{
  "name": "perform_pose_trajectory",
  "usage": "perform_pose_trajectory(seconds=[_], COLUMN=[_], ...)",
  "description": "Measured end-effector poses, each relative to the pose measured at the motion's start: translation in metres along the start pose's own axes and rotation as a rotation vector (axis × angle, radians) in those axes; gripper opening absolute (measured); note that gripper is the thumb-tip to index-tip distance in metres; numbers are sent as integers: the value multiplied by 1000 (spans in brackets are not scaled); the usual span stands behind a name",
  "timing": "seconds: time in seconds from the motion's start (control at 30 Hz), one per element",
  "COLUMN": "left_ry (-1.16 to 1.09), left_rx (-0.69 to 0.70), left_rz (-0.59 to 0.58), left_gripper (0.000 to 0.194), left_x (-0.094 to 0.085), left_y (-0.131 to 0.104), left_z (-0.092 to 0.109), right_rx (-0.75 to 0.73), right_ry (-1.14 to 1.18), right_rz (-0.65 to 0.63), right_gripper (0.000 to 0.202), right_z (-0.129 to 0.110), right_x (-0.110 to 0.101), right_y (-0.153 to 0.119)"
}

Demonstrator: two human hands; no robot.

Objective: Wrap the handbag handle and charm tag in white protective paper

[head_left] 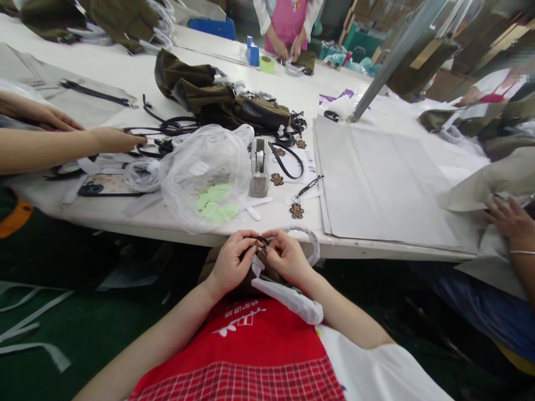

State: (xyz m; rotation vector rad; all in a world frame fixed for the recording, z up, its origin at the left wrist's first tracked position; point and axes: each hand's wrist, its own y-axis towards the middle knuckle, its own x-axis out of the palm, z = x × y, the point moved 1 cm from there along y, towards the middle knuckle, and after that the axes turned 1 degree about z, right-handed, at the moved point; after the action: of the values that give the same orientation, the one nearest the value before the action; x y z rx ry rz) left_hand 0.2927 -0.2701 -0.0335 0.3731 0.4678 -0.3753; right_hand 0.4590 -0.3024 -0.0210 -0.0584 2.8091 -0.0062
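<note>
At the table's front edge, an olive-brown bag (213,262) rests against my lap, partly hidden by my hands. My left hand (237,257) pinches a thin black strap (262,240) near a small metal piece at the bag's top. Close beside it, the fingers of my right hand (285,253) are closed on the same strap. A handle wrapped in white padding (312,245) curves up to the right, and another wrapped piece (290,301) hangs below my right hand. The exact fastening between my fingertips is too small to make out.
On the white table (292,227) lie a plastic bag with green slips (204,184), a tape dispenser (259,167), a flower charm (296,210), olive bags (225,100) and grey sheets (376,178). Co-workers' hands reach in at left (112,139) and right (512,220). A metal pole (393,61) stands behind.
</note>
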Motion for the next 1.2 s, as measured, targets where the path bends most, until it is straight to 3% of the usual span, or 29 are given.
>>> perform_pose_trajectory(seconds=[0.23, 0.4, 0.67, 0.8, 0.87, 0.97, 1.2], left_ry=[-24, -12, -31, 22, 55, 103, 165], left_rx=[40, 47, -18, -35, -22, 28, 68], left_rz=[81, 76, 168, 236, 256, 255, 309], left_gripper=[14, 12, 12, 15, 16, 15, 13], left_x=[-2, -4, 0, -3, -9, -20, -41], left_y=[-3, -5, -7, -8, -8, -6, 2], left_z=[1, 4, -1, 4, 11, 21, 24], right_rx=[27, 36, -9, -213, -292, -297, 76], right_ry=[97, 198, -37, -173, -109, 76, 649], right_rz=[-3, -31, -70, 3, -9, -37, -236], right_gripper=[28, 28, 22, 31, 30, 13, 36], right_z=[6, 10, 6, -8, -13, -13, 5], right_x=[4, 9, 6, 1, 2, 6, 20], right_y=[1, -1, 2, 1, 0, 1, 2])
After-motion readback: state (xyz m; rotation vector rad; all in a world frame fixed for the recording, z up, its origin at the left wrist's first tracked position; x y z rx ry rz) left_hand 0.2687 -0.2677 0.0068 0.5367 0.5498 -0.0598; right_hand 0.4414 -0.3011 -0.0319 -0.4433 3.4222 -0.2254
